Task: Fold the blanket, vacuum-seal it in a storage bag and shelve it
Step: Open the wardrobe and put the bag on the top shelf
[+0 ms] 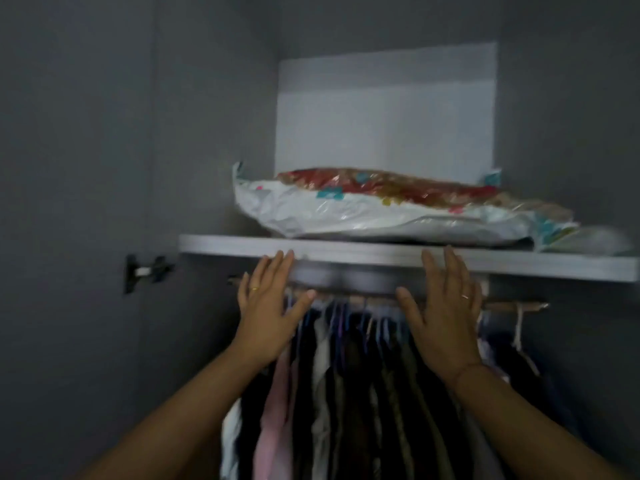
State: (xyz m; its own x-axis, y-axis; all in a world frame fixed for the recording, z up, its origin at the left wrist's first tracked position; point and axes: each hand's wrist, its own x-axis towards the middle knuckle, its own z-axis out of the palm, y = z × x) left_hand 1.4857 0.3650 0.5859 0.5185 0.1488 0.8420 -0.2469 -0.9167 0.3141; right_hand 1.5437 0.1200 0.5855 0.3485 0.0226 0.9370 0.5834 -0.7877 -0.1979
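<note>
Bare fingers (282, 263) of both hands are spread flat and hold nothing; the left hand (268, 315) and right hand (446, 315) hang just under the shelf (398, 259) edge. Above them the bag (381, 216), with the flattened blanket (381, 187) inside, lies on the shelf. Shelving looks finished; next, perhaps only a push deeper, because its right end reaches the front edge.

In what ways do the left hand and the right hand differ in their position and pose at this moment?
The left hand is nearer the hinge; the right hand is under the middle of the storage bag. The left hand tilts right, the right hand tilts left. Both are open and empty, each with a ring, fingertips at the front edge of the shelf, below the bag.
</note>
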